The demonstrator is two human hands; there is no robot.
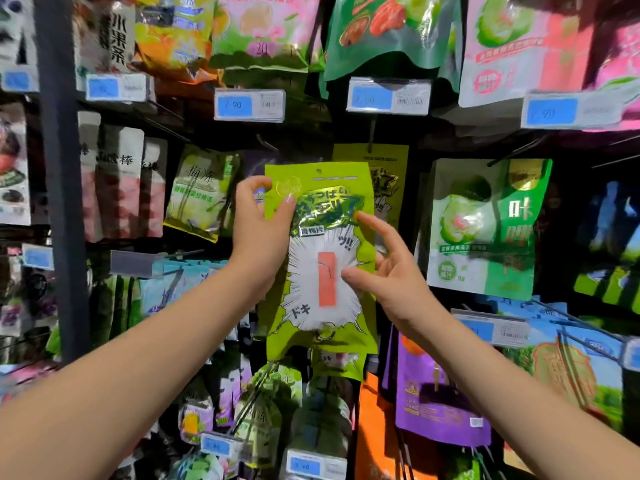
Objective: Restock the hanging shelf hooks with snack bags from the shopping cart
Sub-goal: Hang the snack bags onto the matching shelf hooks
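While the left hand [261, 223] pinches the green bag [325, 271], right hand [388, 271] fingers spread loose, hanging looks next: hole onto hook [371, 136].

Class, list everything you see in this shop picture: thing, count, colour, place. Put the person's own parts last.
Held snack bag: one, lime green, centre.
Matching bag: at least one, lime green, hanging behind it.
Green-white bag: one, green and white, right.
Purple bag: one, purple, lower right.
Price tags: several, blue and white, on hook ends.
Post: one, dark, left.
Left hand: one, grips the held bag's upper left edge.
Right hand: one, fingers spread at its right side.
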